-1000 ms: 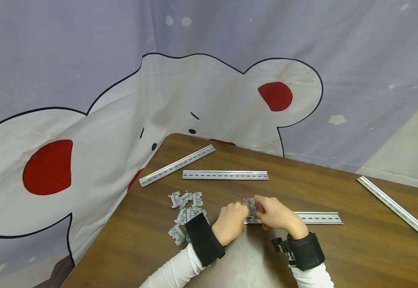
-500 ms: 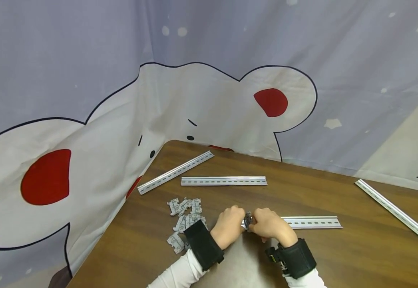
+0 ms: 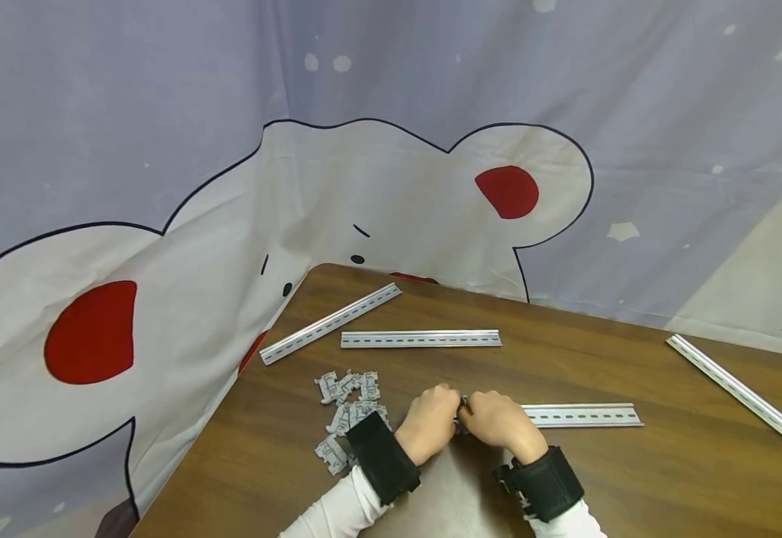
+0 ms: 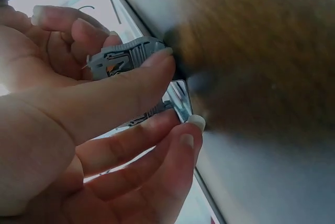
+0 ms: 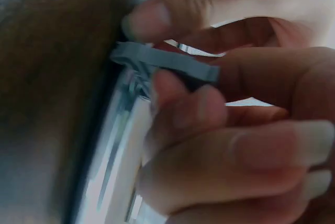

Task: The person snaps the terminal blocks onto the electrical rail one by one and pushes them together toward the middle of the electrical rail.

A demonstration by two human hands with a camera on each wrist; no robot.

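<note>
My right hand (image 3: 497, 420) pinches a grey terminal block (image 5: 167, 62) at the left end of the slotted DIN rail (image 3: 586, 415). In the right wrist view the block is edge-on, its lower end right at the rail. My left hand (image 3: 428, 421) grips the rail's left end, its thumb also lying against the block (image 4: 125, 56) in the left wrist view. Part of another grey terminal block (image 4: 149, 115) shows below that thumb, mostly hidden by fingers. From the head view both hands nearly meet and cover most of the block.
Several loose terminal blocks (image 3: 357, 415) lie in a pile left of the left hand. Two DIN rails lie farther back, one slanted (image 3: 330, 323) and one straight (image 3: 421, 339). Another rail (image 3: 744, 396) slants at the right. A printed cloth (image 3: 391, 194) hangs behind the wooden table (image 3: 566, 351).
My right hand has moved left and closer to my left hand. The terminal block has turned from face-up to edge-on and is now mostly hidden. The head view has shifted slightly.
</note>
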